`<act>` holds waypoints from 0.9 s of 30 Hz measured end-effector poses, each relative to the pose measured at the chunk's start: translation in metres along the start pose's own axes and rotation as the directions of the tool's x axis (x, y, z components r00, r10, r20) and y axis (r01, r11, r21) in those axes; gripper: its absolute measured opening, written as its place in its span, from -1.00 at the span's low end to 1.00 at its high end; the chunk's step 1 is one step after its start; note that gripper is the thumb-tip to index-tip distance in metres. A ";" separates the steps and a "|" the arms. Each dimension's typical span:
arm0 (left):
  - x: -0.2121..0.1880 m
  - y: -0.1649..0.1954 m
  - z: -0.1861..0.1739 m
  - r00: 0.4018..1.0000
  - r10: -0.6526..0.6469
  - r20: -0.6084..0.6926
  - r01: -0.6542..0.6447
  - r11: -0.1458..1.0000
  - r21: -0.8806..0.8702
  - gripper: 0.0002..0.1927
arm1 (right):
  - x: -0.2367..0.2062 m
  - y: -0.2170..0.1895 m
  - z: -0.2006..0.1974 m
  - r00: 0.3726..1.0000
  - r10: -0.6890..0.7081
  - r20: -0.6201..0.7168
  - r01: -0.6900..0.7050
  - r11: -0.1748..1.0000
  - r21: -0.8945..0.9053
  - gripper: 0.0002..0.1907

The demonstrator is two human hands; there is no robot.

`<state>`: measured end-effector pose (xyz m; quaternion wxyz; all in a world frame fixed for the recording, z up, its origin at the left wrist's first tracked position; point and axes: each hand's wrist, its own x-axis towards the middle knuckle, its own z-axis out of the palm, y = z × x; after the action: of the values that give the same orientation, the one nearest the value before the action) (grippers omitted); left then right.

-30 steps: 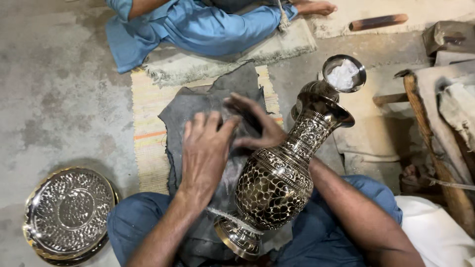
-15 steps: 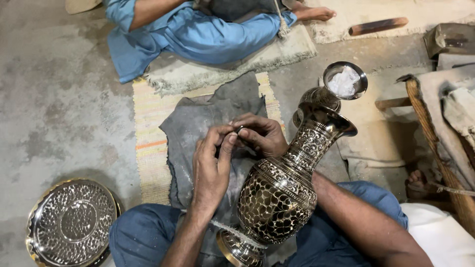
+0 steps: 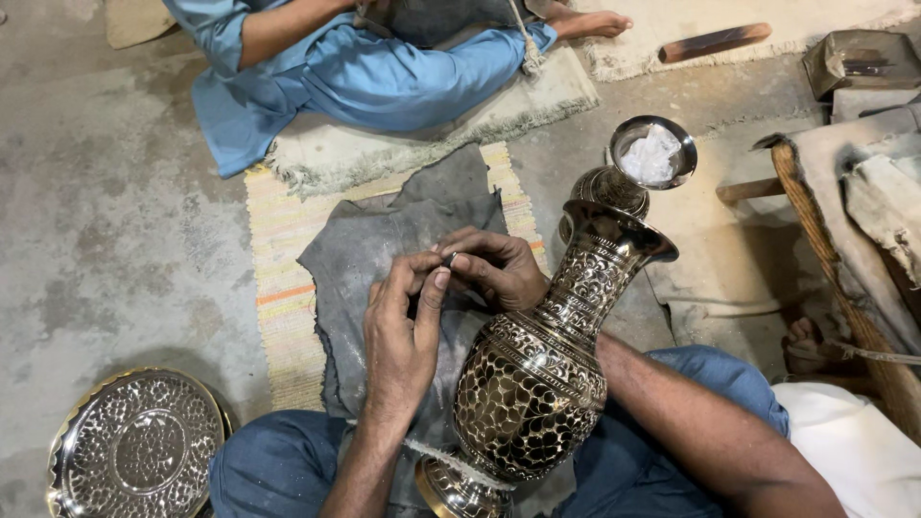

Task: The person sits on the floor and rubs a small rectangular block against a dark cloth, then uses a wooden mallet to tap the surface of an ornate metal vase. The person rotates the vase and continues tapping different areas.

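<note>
The person sits on the concrete floor [image 3: 115, 249] with a tall engraved brass vase patterned in black and gold [image 3: 537, 379] leaning across the lap, its foot near the left thigh and its flared neck pointing up and to the right. The left hand [image 3: 401, 336] and right hand [image 3: 494, 269] meet just left of the vase's neck, above a dark grey leather sheet [image 3: 374, 249] spread over a striped woven mat [image 3: 283, 288]. The fingers of both hands are pressed together around a small dark object [image 3: 448, 258], pinching it between the tips; what the object is cannot be told. The right forearm passes behind the vase's body.

Beyond the vase's mouth stands a small round metal bowl holding white powder [image 3: 654, 152]. An embossed round silver tray [image 3: 134, 446] lies on the floor at the lower left. Another person in blue clothing [image 3: 355, 72] sits on a pale fringed rug [image 3: 403, 144] at the top.
</note>
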<state>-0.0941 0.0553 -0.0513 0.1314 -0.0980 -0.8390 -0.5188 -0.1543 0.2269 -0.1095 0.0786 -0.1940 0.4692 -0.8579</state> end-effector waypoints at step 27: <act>0.002 0.009 -0.005 1.000 -0.008 0.017 0.009 0.998 -0.056 -0.76 | -0.003 0.001 -0.002 0.998 0.061 -0.011 -0.061 0.997 -0.050 -0.84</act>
<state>-0.0930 0.0543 -0.0410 0.1195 -0.1025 -0.8256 -0.5419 -0.1525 0.2290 -0.1119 0.0975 -0.1773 0.4967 -0.8440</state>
